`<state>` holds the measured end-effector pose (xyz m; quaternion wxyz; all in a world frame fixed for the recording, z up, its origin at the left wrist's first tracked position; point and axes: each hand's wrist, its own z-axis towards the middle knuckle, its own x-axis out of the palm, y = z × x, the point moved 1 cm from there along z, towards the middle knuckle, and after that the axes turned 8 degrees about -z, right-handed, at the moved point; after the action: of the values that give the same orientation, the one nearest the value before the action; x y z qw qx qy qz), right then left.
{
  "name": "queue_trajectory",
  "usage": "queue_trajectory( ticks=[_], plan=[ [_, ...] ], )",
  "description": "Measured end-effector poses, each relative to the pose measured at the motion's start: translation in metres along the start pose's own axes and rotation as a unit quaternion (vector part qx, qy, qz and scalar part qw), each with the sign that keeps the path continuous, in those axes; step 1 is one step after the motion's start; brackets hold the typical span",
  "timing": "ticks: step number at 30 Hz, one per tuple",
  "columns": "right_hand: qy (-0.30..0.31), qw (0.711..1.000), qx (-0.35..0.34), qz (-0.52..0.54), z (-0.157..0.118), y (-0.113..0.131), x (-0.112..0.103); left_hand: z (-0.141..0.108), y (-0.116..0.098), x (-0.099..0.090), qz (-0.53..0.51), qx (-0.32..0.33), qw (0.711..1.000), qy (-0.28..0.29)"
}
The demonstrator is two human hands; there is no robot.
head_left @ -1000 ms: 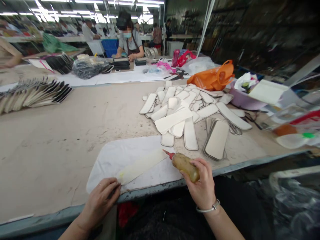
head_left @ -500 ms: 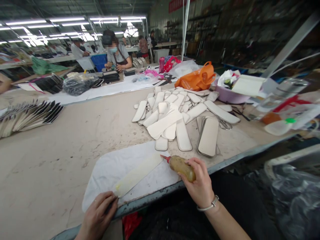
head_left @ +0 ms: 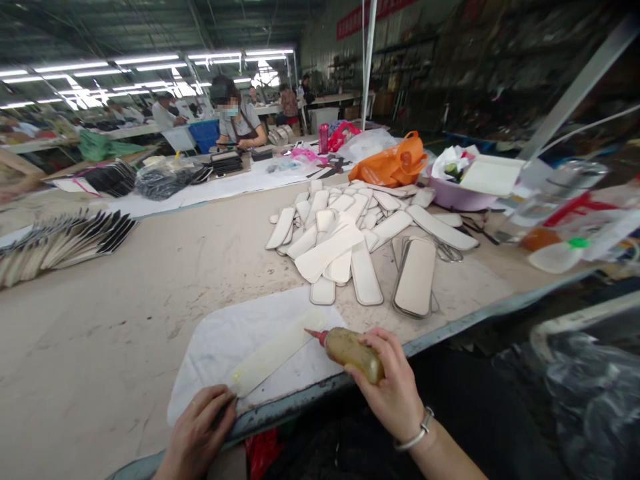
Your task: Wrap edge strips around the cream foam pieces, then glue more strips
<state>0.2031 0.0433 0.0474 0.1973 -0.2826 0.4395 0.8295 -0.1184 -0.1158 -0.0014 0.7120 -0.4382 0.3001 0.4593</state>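
Observation:
A pale cream strip [head_left: 273,360] lies slantwise on a white sheet [head_left: 210,353] near the table's front edge. My left hand [head_left: 200,427] is closed at the strip's lower left end, its fingertips pressed there; the thumb is mostly hidden. Wrapped in the fingers of my right hand [head_left: 393,380] is a stained, yellow-brown glue bottle [head_left: 353,350] with a red nozzle. The bottle is tipped to the left, and its nozzle tip is over the strip's upper right end. Whether the tip touches the strip, I cannot tell.
Behind the sheet is a heap of rounded cream pieces [head_left: 333,250], with a neat stack of them [head_left: 416,277] to its right. An orange bag [head_left: 393,163], a purple basin [head_left: 460,193] and scissors [head_left: 449,252] lie beyond. Dark-edged pieces [head_left: 70,247] fan out leftward. A co-worker [head_left: 240,123] sits across.
My right hand has moved the bottle left and slightly down, bringing its nozzle farther over the strip. My left hand stays at the strip's end. The whole view has shifted slightly.

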Motion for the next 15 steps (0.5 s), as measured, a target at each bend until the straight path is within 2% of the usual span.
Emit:
queue_trajectory(
  ticks=[3,8,10,12,15],
  plan=[
    [-0.036,0.999,0.003,-0.007,0.006,-0.008,0.005,0.0,0.001,0.0,-0.007,-0.005,1.0,-0.012],
    [-0.033,0.999,0.021,0.037,0.005,-0.023,0.01,0.005,-0.005,-0.004,-0.037,-0.036,0.999,-0.013],
    [-0.042,0.992,0.07,0.093,0.004,-0.028,0.007,0.012,-0.007,-0.011,-0.061,-0.072,0.996,0.004],
    [-0.046,0.973,0.153,0.167,0.003,-0.032,0.0,0.025,-0.004,-0.025,-0.084,-0.123,0.988,0.032],
    [-0.061,0.914,0.262,0.304,0.005,-0.031,-0.011,0.061,0.01,-0.061,-0.101,-0.217,0.966,0.101]
  ],
)
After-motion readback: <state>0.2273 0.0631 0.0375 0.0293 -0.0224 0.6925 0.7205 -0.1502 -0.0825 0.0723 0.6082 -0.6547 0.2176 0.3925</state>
